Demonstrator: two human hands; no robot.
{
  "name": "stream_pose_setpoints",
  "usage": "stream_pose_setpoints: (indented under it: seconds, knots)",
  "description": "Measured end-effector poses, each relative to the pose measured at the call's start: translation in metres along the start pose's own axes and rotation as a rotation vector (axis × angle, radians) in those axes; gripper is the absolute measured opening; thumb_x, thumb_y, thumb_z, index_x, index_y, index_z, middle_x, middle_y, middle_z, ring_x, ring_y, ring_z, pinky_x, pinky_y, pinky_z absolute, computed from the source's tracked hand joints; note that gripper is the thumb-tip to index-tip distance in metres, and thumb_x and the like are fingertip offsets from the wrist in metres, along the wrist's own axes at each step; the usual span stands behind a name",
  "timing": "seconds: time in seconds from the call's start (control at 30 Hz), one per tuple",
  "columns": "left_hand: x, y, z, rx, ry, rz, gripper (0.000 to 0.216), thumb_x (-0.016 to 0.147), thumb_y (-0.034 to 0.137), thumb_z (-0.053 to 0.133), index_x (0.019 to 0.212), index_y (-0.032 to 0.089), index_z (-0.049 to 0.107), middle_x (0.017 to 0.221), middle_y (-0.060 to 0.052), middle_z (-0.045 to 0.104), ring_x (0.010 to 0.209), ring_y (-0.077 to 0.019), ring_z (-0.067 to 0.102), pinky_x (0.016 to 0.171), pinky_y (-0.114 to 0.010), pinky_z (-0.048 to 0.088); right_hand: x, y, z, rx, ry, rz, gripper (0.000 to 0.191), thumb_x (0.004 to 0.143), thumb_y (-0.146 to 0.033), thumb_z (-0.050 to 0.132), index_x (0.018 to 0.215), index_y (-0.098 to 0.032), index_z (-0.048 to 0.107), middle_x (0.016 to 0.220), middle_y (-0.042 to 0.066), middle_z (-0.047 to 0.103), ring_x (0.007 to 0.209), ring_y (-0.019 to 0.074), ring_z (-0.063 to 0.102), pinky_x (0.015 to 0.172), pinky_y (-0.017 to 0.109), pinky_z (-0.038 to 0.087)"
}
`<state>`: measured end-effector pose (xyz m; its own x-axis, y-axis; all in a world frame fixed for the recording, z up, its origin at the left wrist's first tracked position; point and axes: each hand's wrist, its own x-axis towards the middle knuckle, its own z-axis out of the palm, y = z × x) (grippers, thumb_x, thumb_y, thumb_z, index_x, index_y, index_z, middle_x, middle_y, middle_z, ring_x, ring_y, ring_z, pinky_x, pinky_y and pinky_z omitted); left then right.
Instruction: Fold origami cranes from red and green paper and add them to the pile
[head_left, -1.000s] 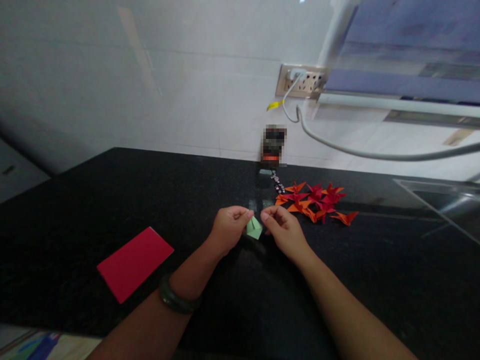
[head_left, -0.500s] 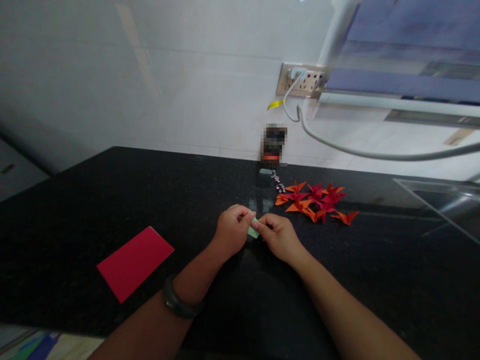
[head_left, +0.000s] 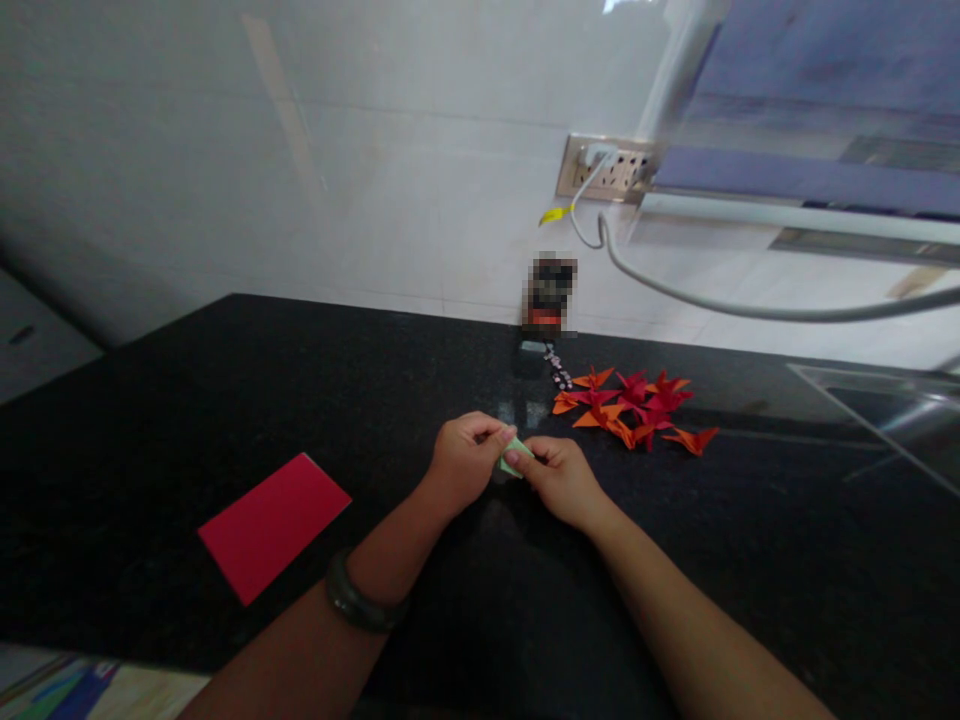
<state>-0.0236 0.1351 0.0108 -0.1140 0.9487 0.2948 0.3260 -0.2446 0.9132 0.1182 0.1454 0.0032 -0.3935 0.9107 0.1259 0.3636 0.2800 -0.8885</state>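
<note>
Forearms reach in towards twelve o'clock, and here the left hand (head_left: 469, 462) and right hand (head_left: 564, 482) meet, thumbs uppermost, pinching the small green paper (head_left: 511, 467) between them, fingers hiding part of it, over the black bench (head_left: 360, 400)! A flat red sheet (head_left: 275, 528) lies between eight and nine o'clock; folded orange and red birds (head_left: 634, 408) crowd between two and three; a pixelated dark object (head_left: 551, 295) stands near twelve.
</note>
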Motion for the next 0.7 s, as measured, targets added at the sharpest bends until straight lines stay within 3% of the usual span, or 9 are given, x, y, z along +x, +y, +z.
stream_pose_setpoints:
  seconds: [0.23, 0.37, 0.47, 0.6, 0.7]
  knots:
    - [-0.002, 0.005, 0.001, -0.277, -0.066, -0.181, 0.018, 0.066, 0.03, 0.061, 0.069, 0.013, 0.066, 0.063, -0.002, 0.063, 0.058, -0.0127, 0.054, 0.056, -0.024, 0.042, 0.0, -0.005, 0.003, 0.009, 0.07, 0.021, 0.032, 0.075, -0.038, 0.052, 0.053, -0.015, 0.054, 0.045, -0.004, 0.042, 0.043, 0.0075, 0.036, 0.042, 0.019, 0.029]
    - [-0.001, 0.008, -0.001, -0.275, -0.04, -0.201, 0.017, 0.064, 0.029, 0.064, 0.061, 0.013, 0.065, 0.057, 0.0, 0.059, 0.055, -0.0111, 0.051, 0.054, -0.023, 0.04, -0.001, -0.005, 0.001, 0.036, 0.114, -0.046, 0.022, 0.073, -0.036, 0.057, 0.067, -0.016, 0.061, 0.056, -0.002, 0.05, 0.051, 0.0093, 0.043, 0.048, 0.02, 0.036]
    - [-0.001, 0.009, 0.001, -0.303, -0.037, -0.21, 0.018, 0.065, 0.031, 0.064, 0.062, 0.013, 0.066, 0.059, 0.0, 0.06, 0.056, -0.0104, 0.051, 0.054, -0.022, 0.04, 0.0, -0.004, -0.003, 0.062, 0.188, -0.076, 0.022, 0.073, -0.035, 0.057, 0.065, -0.016, 0.063, 0.058, -0.001, 0.051, 0.054, 0.0101, 0.046, 0.05, 0.021, 0.038]
    - [-0.003, 0.012, 0.004, -0.474, -0.169, -0.312, 0.036, 0.059, 0.029, 0.07, 0.091, 0.014, 0.064, 0.071, -0.002, 0.064, 0.061, -0.0114, 0.056, 0.055, -0.022, 0.042, 0.001, -0.004, -0.005, 0.168, 0.236, 0.06, 0.024, 0.073, -0.037, 0.055, 0.064, -0.015, 0.061, 0.047, -0.004, 0.045, 0.042, 0.0079, 0.038, 0.042, 0.021, 0.032]
    - [-0.004, 0.014, 0.003, -0.47, -0.24, -0.381, 0.035, 0.059, 0.031, 0.07, 0.088, 0.013, 0.064, 0.071, -0.002, 0.063, 0.061, -0.0109, 0.055, 0.054, -0.022, 0.042, 0.001, -0.004, -0.007, 0.152, 0.201, 0.027, 0.023, 0.073, -0.036, 0.056, 0.063, -0.015, 0.061, 0.049, -0.004, 0.045, 0.043, 0.0078, 0.038, 0.043, 0.021, 0.032]
